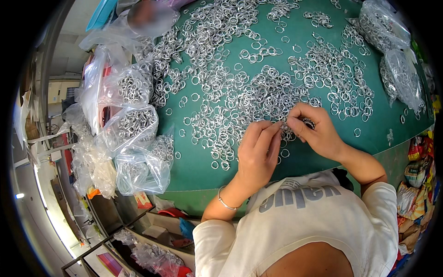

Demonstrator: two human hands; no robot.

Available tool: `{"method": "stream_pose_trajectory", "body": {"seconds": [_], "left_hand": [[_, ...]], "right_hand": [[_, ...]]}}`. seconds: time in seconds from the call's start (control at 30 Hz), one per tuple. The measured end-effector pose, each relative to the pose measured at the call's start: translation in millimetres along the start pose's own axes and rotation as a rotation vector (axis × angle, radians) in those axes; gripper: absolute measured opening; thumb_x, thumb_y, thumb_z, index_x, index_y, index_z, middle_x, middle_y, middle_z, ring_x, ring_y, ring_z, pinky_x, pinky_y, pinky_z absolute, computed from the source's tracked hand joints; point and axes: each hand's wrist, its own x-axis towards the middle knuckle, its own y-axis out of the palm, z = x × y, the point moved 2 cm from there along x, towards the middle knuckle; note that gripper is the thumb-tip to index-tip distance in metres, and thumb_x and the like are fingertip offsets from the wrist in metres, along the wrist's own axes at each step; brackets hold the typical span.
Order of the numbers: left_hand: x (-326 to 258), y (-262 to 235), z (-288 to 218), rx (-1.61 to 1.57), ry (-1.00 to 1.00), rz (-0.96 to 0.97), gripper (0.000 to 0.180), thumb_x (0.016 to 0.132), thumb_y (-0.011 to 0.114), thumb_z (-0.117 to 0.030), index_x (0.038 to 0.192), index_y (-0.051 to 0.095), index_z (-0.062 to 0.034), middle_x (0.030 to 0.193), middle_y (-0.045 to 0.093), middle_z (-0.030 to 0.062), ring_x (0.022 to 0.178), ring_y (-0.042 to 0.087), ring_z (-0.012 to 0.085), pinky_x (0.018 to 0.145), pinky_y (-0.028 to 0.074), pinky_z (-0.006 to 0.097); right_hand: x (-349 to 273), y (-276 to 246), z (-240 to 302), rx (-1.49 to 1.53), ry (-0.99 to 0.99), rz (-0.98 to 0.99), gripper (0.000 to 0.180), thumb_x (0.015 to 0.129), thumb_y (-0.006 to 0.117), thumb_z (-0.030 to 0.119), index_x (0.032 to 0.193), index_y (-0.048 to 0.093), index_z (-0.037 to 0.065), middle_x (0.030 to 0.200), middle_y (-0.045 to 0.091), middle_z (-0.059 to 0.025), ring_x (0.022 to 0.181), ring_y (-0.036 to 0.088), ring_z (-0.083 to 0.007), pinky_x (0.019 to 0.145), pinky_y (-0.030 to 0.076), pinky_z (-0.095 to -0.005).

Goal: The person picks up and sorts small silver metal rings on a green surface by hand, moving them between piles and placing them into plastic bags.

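Many small silver metal rings (272, 87) are heaped and scattered over the green tabletop (203, 177). At the near edge of the main heap, my left hand (258, 150) is closed in a pinch, thumb and forefinger meeting at a small metal ring. Close beside it on the right, my right hand (318, 131) curls its fingers around a few rings (308, 123), which show between thumb and palm. The fingertips of both hands almost touch, and they partly cover the pieces between them. A bracelet circles my left wrist.
Clear plastic bags (136, 122) filled with rings line the table's left side. More filled bags (399, 69) lie at the far right. A blue tray (101, 15) stands at the far left. Colourful packages (413, 198) are stacked beyond the right edge, and an open drawer (168, 231) lies below left.
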Motion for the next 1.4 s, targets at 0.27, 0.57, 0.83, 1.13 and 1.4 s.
{"method": "stream_pose_trajectory", "body": {"seconds": [0.27, 0.57, 0.83, 1.13, 1.4], "left_hand": [[0, -6, 18, -0.377, -0.25, 0.284, 0.009, 0.077, 0.053, 0.008, 0.084, 0.058, 0.0072, 0.076, 0.056, 0.0137, 0.061, 0.055, 0.02, 0.056, 0.044, 0.026], [-7, 2, 34, -0.702, -0.671, 0.158, 0.013, 0.085, 0.051, -0.002, 0.092, 0.058, 0.0068, 0.078, 0.061, 0.0084, 0.067, 0.057, 0.0122, 0.064, 0.047, 0.023], [-7, 5, 40, -0.932, -0.739, 0.163, 0.014, 0.084, 0.053, -0.003, 0.094, 0.06, 0.0049, 0.079, 0.062, 0.0088, 0.066, 0.057, 0.0124, 0.063, 0.047, 0.023], [-3, -2, 29, -0.681, -0.516, 0.232, 0.014, 0.079, 0.058, 0.001, 0.093, 0.061, 0.0028, 0.072, 0.059, 0.0046, 0.06, 0.053, 0.0098, 0.056, 0.044, 0.022], [3, -16, 13, -0.03, -0.228, 0.22, 0.019, 0.071, 0.062, 0.005, 0.089, 0.064, -0.0001, 0.063, 0.054, 0.0066, 0.055, 0.051, 0.0097, 0.051, 0.04, 0.022]], "right_hand": [[0, 1, 4, -0.389, -0.432, -0.021, 0.003, 0.076, 0.058, 0.003, 0.077, 0.056, 0.0, 0.062, 0.053, -0.0105, 0.051, 0.052, -0.0254, 0.047, 0.041, -0.0311], [7, -7, -11, -0.029, 0.044, 0.002, 0.014, 0.085, 0.052, 0.013, 0.081, 0.054, 0.0, 0.062, 0.05, -0.0025, 0.051, 0.046, -0.0069, 0.044, 0.037, -0.0233], [11, -9, -18, 0.22, 0.324, 0.088, 0.02, 0.089, 0.047, 0.022, 0.086, 0.054, 0.003, 0.064, 0.053, -0.0025, 0.045, 0.044, -0.0049, 0.036, 0.03, -0.0171], [11, -8, -27, 0.641, 0.611, 0.456, 0.024, 0.085, 0.054, 0.027, 0.086, 0.055, 0.003, 0.072, 0.059, -0.0066, 0.045, 0.045, -0.007, 0.034, 0.027, -0.0182], [13, -8, -8, 0.089, 0.241, 0.124, 0.017, 0.078, 0.061, 0.009, 0.093, 0.06, 0.002, 0.076, 0.061, -0.0047, 0.059, 0.054, -0.0073, 0.049, 0.04, -0.0185]]}}
